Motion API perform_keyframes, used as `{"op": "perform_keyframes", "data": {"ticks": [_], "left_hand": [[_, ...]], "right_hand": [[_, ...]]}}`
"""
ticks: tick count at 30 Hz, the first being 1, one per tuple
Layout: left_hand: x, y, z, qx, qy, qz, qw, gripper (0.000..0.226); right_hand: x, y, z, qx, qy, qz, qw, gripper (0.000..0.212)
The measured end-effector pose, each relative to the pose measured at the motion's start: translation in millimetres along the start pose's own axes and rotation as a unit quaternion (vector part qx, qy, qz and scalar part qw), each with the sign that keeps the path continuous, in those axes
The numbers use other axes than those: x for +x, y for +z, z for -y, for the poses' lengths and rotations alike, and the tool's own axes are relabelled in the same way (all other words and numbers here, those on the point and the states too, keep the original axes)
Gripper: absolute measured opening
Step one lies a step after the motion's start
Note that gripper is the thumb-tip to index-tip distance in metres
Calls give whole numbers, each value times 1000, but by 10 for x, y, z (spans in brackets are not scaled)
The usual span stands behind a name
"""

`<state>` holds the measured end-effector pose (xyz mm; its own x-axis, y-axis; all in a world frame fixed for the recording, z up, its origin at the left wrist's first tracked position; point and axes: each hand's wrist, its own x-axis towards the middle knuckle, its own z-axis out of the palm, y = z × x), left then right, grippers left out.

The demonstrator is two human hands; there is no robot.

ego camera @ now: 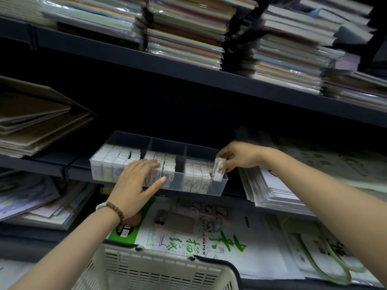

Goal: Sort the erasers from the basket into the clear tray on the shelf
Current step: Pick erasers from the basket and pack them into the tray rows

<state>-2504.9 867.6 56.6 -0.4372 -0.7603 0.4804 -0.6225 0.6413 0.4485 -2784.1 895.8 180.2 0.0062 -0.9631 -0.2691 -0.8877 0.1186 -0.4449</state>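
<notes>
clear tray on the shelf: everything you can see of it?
The clear tray is a long see-through plastic box, open-topped, split by two dividers into three compartments. It sits at the front edge of the dark shelf. Wrapped erasers stand packed in rows in all three; the middle one has an empty strip on its right. The left hand lies flat on erasers near the left divider, thumb by the front wall. The right hand pinches an eraser at the tray's right end.
</notes>
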Motion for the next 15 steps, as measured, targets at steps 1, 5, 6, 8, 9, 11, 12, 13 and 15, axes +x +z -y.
{"op": "perform_keyframes", "data": {"ticks": [1,5,6,8,9,11,12,13,15], "left_hand": [[3,0,-4,0,-1,-2,1000,61],[8,7,-18,1,-3,-3,1000,62],[9,9,-21,2,-3,-5,1000,61],[6,8,-24,0,-5,-7,1000,64],[3,5,-24,-2,-5,-6,1000,67],[-1,-2,-23,-3,-2,-5,1000,73],[-3,-2,-20,-4,-1,-7,1000,73],[-6,4,-15,-7,-1,-10,1000,70],[-12,11,-8,-6,1,-10,1000,63]], "right_hand": [[-7,40,-1,-5,-4,-9,1000,45],[-60,298,-79,-25,-16,-61,998,52],[-85,378,-104,-30,-18,-81,996,53],[-145,575,-134,-42,-40,-135,989,53],[-172,694,-142,-60,-56,-160,984,54],[-209,948,-162,-83,-77,-200,973,61],[-213,1055,-177,-83,-82,-219,969,64],[-207,1136,-201,-92,-86,-240,963,64],[-176,1236,-250,-148,-80,-273,947,62]]}}
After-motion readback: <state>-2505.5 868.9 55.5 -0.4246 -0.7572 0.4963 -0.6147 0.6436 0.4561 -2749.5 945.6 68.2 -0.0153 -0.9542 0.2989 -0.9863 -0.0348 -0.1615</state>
